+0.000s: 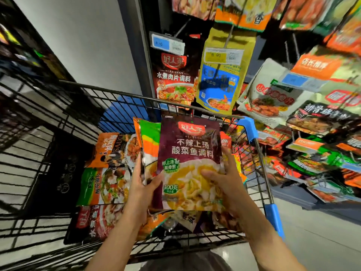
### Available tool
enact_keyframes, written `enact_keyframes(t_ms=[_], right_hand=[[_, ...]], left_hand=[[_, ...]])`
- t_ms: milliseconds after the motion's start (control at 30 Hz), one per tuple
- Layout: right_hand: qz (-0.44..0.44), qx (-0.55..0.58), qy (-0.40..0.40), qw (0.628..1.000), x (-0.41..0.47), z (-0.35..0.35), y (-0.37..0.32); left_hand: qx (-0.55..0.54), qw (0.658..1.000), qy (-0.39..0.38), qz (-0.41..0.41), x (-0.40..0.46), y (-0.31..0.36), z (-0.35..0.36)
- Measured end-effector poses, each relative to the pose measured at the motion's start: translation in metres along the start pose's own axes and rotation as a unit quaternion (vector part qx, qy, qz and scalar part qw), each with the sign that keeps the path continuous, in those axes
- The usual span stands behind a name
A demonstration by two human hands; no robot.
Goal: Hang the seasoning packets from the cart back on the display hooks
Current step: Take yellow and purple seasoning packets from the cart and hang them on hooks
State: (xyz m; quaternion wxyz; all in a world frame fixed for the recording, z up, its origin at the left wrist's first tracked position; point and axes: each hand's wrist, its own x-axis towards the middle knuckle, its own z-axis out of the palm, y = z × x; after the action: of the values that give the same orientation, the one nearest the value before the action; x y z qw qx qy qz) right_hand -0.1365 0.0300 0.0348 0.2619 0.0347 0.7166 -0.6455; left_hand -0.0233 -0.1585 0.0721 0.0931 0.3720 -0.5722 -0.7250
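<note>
Both forearms are bare to the bottom edge of the view, with no sleeve showing. The left hand (143, 184) and right hand (224, 178) wear no gloves, and no ring or watch is visible. Between the arms, low in view, is a patch of grey-brown clothing (185, 261).

A shop aisle: price tags (168, 44) on display hooks of seasoning packets (218, 75), above a wire cart (125, 98).

Left hand (141, 184) and right hand (227, 178) raised, fingers curled, gripping
</note>
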Motion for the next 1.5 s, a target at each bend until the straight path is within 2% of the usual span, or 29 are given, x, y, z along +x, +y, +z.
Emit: enact_keyframes(t_ms=[200,400,500,667,767,933,1267,1500], right_hand=[[-0.103,0.044,-0.083,0.99,-0.005,-0.003,-0.091],[-0.187,0.067,-0.112,0.974,-0.027,-0.007,-0.17],[-0.236,0.065,-0.106,0.964,-0.036,-0.016,-0.21],[-0.313,0.077,-0.078,0.944,-0.047,-0.025,-0.28],[-0.356,0.081,-0.076,0.928,-0.053,-0.018,-0.322],[-0.411,0.071,-0.064,0.907,-0.055,0.004,-0.388],[-0.463,0.033,-0.01,0.886,-0.017,0.051,-0.504],[-0.475,-0.003,-0.001,0.88,0.005,0.077,-0.549]], left_hand=[[-0.03,0.992,0.036,0.121,-0.022,0.055,0.005],[-0.123,0.97,0.006,0.21,-0.041,0.107,0.006],[-0.133,0.954,0.025,0.267,-0.047,0.137,0.006],[-0.163,0.934,0.033,0.317,-0.043,0.187,0.006],[-0.192,0.919,0.02,0.345,-0.04,0.215,0.012],[-0.223,0.886,0.045,0.405,-0.039,0.264,0.007],[-0.244,0.857,0.068,0.448,-0.005,0.33,-0.026],[-0.277,0.857,0.058,0.43,0.02,0.349,-0.034]])
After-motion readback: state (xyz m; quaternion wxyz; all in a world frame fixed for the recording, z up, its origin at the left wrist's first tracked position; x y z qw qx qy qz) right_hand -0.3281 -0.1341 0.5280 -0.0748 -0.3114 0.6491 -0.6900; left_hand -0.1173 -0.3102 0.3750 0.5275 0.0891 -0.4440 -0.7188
